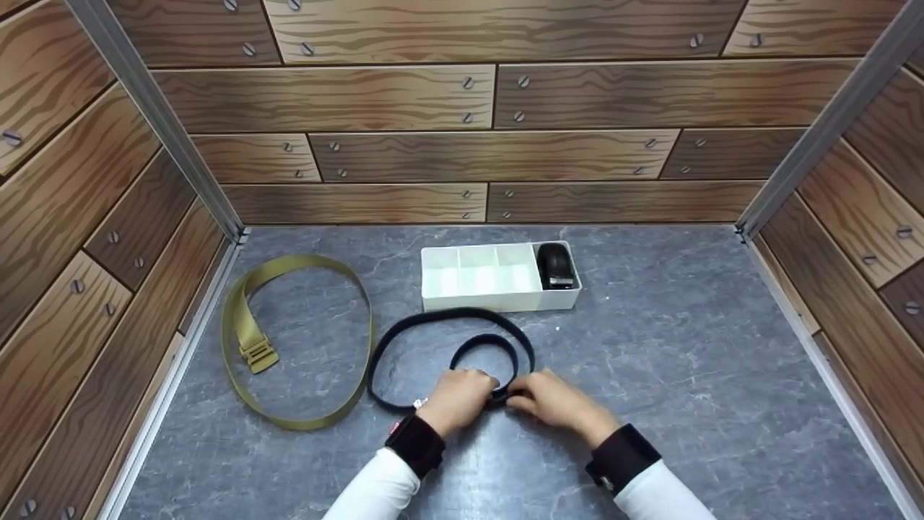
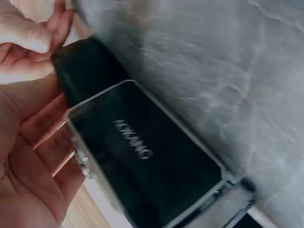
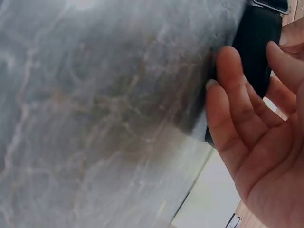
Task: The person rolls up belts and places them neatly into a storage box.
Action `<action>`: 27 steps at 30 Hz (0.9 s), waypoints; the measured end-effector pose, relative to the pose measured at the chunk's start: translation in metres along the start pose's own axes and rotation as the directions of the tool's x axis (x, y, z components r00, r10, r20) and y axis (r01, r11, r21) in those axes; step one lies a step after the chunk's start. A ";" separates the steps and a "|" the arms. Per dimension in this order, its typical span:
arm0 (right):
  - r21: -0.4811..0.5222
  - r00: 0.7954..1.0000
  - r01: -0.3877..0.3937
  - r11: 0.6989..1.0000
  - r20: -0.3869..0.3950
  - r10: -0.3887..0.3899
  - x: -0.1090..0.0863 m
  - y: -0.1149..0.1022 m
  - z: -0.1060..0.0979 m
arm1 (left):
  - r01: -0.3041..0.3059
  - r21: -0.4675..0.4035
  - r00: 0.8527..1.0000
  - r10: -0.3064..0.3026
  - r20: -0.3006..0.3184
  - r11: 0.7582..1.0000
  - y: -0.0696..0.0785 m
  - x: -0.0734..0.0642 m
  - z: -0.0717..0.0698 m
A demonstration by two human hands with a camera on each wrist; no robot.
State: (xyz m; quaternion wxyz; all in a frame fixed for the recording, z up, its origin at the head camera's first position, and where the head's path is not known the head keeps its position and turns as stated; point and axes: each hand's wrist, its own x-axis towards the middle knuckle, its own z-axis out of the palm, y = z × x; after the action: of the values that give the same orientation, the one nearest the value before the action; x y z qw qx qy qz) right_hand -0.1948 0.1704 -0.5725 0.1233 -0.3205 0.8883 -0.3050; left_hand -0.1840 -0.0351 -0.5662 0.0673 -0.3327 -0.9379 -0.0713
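A black belt lies on its edge in a wide loop, with a smaller coil at its right inner side. Where the two loops meet, my left hand grips the belt beside its buckle. This buckle is a dark rectangular plate lettered AOKANG, framed in metal, in the left wrist view. Close by on the right, my right hand pinches the black strap between thumb and fingers. In the head view the fingers hide the buckle.
Behind the belt stands a white divided tray; its right compartment holds a rolled black strap with a silvery fitting. An olive webbing belt with a matching buckle lies looped at left. Wood-patterned walls enclose the grey surface.
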 end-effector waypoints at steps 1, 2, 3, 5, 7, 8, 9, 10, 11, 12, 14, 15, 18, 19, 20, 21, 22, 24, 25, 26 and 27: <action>-0.011 1.000 0.010 1.000 -0.008 -0.010 0.000 0.001 0.000 | -0.006 0.007 1.000 0.006 -0.002 1.000 -0.001 0.000 0.001; -0.014 1.000 0.008 1.000 -0.011 -0.009 -0.001 0.003 0.000 | -0.011 0.014 1.000 0.011 -0.005 1.000 -0.002 0.000 0.001; -0.014 1.000 0.005 1.000 -0.012 -0.006 -0.002 0.004 -0.001 | -0.017 0.021 1.000 0.018 -0.011 1.000 -0.003 0.000 0.001; -0.011 1.000 -0.009 1.000 -0.015 0.008 -0.004 0.009 -0.005 | -0.028 0.024 0.999 0.028 -0.021 0.999 -0.005 0.000 0.001; -0.014 1.000 -0.022 1.000 -0.016 0.022 -0.007 0.015 -0.010 | -0.036 0.025 0.999 0.037 -0.030 0.999 -0.007 0.000 0.001; -0.020 1.000 -0.024 1.000 -0.018 0.023 -0.009 0.018 -0.012 | -0.042 0.028 0.999 0.043 -0.033 0.999 -0.009 0.000 0.001; -0.030 1.000 -0.019 0.999 -0.020 0.018 -0.011 0.021 -0.015 | -0.048 0.027 0.998 0.049 -0.034 0.998 -0.010 -0.001 0.001; -0.033 1.000 -0.017 0.999 -0.020 0.016 -0.013 0.025 -0.017 | -0.054 0.026 0.998 0.055 -0.032 0.998 -0.011 -0.001 0.001; -0.037 1.000 -0.013 0.999 -0.017 0.012 -0.015 0.028 -0.019 | -0.062 0.028 0.998 0.063 -0.029 0.998 -0.012 -0.001 0.002; -0.033 1.000 -0.011 0.999 -0.012 0.011 -0.016 0.031 -0.021 | -0.071 0.033 0.997 0.072 -0.025 0.997 -0.013 -0.001 0.002; -0.021 1.000 -0.011 1.000 -0.012 0.011 -0.021 0.037 -0.025 | -0.087 0.050 0.996 0.088 -0.021 0.995 -0.016 -0.002 0.002; -0.014 1.000 -0.013 1.000 -0.015 0.012 -0.023 0.041 -0.027 | -0.090 0.052 0.996 0.091 -0.020 0.995 -0.017 -0.003 0.002; 0.013 0.999 -0.030 0.999 -0.038 0.030 -0.032 0.053 -0.034 | -0.073 0.046 0.997 0.074 -0.025 0.996 -0.022 -0.006 -0.001; 0.018 0.998 -0.039 0.999 -0.051 0.040 -0.035 0.057 -0.037 | -0.062 0.040 0.998 0.063 -0.027 0.997 -0.023 -0.007 -0.002; 0.024 0.997 -0.052 0.998 -0.063 0.054 -0.039 0.062 -0.040 | -0.049 0.029 0.998 0.050 -0.031 0.998 -0.025 -0.008 -0.003; 0.023 0.995 -0.062 0.998 -0.082 0.064 -0.042 0.066 -0.043 | -0.035 0.013 0.999 0.036 -0.035 0.999 -0.027 -0.009 -0.004; 0.025 0.992 -0.075 0.997 -0.100 0.078 -0.046 0.071 -0.046 | -0.023 0.001 0.999 0.023 -0.037 1.000 -0.029 -0.010 -0.005; 0.031 0.986 -0.104 0.994 -0.129 0.107 -0.053 0.079 -0.052 | -0.003 -0.031 0.999 0.002 -0.038 1.000 -0.032 -0.011 -0.007; 0.032 0.982 -0.119 0.992 -0.142 0.123 -0.056 0.083 -0.054 | 0.003 -0.047 0.999 -0.005 -0.037 0.999 -0.033 -0.011 -0.008; 0.037 0.979 -0.135 0.990 -0.151 0.139 -0.059 0.086 -0.057 | 0.010 -0.068 0.999 -0.013 -0.033 0.998 -0.033 -0.011 -0.009; 0.042 0.976 -0.144 0.989 -0.159 0.149 -0.061 0.089 -0.059 | 0.015 -0.085 0.999 -0.018 -0.028 0.996 -0.033 -0.011 -0.009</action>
State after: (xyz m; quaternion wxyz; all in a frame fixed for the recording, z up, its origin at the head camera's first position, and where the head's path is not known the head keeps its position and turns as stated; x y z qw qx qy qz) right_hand -0.2165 0.2912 -0.5799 0.0776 -0.2265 0.9118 -0.3335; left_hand -0.1956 -0.0686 -0.5619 0.0661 -0.3266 -0.9356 -0.1165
